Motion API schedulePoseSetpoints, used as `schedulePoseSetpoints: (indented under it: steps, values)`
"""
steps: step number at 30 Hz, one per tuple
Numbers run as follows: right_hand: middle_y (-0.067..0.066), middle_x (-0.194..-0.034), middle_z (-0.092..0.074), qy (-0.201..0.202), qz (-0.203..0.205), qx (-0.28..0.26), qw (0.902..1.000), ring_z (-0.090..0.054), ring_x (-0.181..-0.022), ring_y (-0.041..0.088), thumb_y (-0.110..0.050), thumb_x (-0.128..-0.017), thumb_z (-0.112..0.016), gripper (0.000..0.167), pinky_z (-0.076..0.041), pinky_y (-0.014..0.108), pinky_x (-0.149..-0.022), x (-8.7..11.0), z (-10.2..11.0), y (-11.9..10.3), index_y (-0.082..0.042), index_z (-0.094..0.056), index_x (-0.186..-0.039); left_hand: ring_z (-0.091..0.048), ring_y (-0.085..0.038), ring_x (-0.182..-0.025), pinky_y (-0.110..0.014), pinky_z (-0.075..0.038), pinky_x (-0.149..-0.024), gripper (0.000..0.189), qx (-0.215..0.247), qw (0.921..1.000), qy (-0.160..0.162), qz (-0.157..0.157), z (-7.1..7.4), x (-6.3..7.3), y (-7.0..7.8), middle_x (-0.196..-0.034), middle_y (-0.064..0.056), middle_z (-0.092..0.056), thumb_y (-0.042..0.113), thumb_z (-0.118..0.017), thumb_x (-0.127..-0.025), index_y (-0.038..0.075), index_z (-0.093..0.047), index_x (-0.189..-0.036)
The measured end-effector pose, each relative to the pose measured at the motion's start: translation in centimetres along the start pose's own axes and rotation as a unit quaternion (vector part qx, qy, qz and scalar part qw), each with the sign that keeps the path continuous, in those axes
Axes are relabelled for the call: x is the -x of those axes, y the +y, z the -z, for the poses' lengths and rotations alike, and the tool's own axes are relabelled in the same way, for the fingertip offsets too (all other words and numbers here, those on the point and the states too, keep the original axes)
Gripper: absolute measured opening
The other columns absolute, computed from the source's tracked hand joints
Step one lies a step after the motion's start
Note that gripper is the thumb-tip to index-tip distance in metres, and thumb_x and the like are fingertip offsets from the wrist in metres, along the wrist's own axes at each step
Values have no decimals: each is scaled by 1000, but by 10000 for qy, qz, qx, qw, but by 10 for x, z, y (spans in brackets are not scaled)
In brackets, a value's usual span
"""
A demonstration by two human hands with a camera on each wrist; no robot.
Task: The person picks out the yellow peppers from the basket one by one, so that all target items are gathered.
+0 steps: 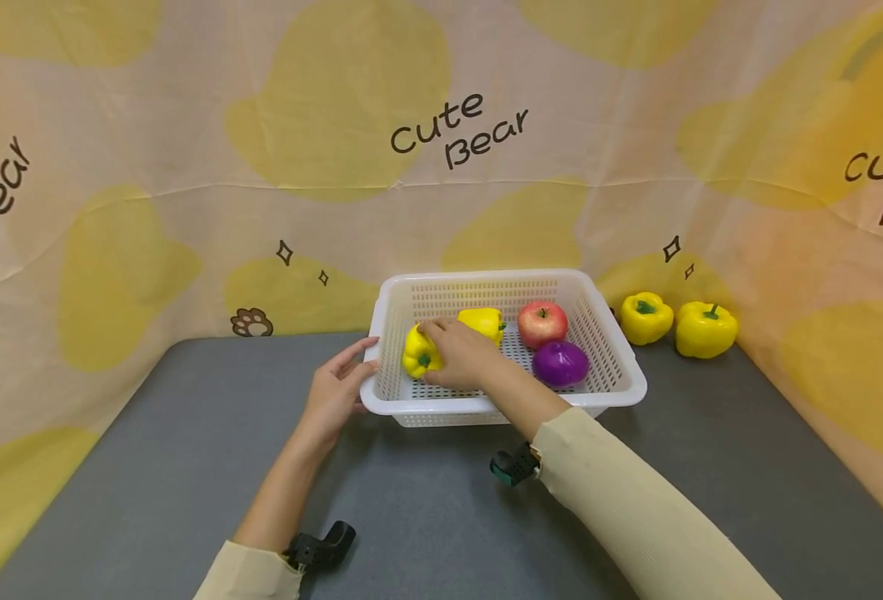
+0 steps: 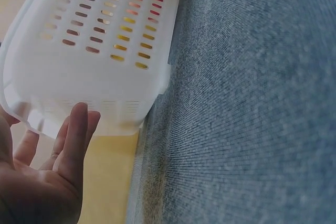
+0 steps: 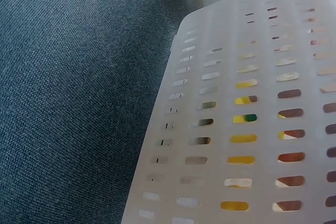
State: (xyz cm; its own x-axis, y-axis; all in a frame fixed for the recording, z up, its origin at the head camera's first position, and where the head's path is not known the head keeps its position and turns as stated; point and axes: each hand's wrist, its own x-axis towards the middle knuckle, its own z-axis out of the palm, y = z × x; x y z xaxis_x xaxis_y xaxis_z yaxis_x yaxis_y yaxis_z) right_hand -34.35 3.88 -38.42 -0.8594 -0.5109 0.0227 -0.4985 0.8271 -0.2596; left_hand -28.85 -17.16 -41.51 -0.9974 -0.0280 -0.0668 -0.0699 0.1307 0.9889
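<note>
A white plastic basket (image 1: 614, 385) with slotted walls stands on the grey table. My left hand (image 1: 332, 395) holds its left rim, thumb above and some fingers below. In the left wrist view, the fingers of the left hand (image 2: 58, 166) lie along the outer wall. Inside the basket, my right hand (image 1: 466, 354) grips a yellow bell pepper (image 1: 416, 353) at the left end, with its green stem toward me. Another yellow bell pepper (image 1: 484, 323) lies just behind the right hand. The basket wall (image 3: 226, 145) mostly hides the right hand in the right wrist view.
A red apple (image 1: 542, 324) and a shiny purple round vegetable (image 1: 560, 364) sit at the basket's right end. Two more yellow bell peppers (image 1: 646, 318) stand on the table (image 1: 149, 467) to the right of the basket. A patterned cloth (image 1: 321, 233) rises behind the table.
</note>
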Motion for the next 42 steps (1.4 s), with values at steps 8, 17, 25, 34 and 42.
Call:
schedulePoseSetpoints:
  steps: [8,17,25,34,42]
  values:
    - [13,-144,-55,144,-107,-258,9995,-58,-125,29,-32,-96,-69,53,-47,47,-111,-1,2,-1,-14,-55,-144,-72,-12,-78,-29,-60,-64,44,-43,10000,-17,5,1,0,1,-134,-23,-64,24,-60,-100,26,-56,-144]
    - [13,-137,-59,120,-16,-306,9995,-59,-117,27,-32,-98,-64,49,-47,44,-111,-1,2,-2,-11,-57,-141,-74,-16,-82,-31,-60,-64,44,-54,10000,33,13,1,2,0,-134,-22,-64,23,-60,-100,26,-57,-143]
    - [17,-147,-55,138,-190,-1010,9946,-55,-134,32,-31,-104,-54,54,-40,46,-117,1,2,0,-7,-42,-152,-73,-16,-78,-30,-60,-62,43,-54,10000,72,-7,-1,1,-2,-127,-22,-67,23,-60,-99,26,-58,-142]
    - [16,-131,-68,231,-393,-1530,9872,-65,-117,31,-29,-105,-51,43,-50,46,-108,1,2,2,-9,-53,-143,-72,-14,-75,-30,-60,-62,42,-38,9999,98,-27,-1,1,-2,-126,-21,-68,23,-60,-99,27,-59,-141]
    - [15,-128,-69,564,-138,-1667,9843,-67,-114,30,-26,-104,-52,41,-52,45,-105,4,6,0,-10,-56,-142,-72,-15,-76,-30,-60,-62,42,-41,10000,85,-24,0,1,0,-128,-21,-68,24,-60,-99,26,-59,-142]
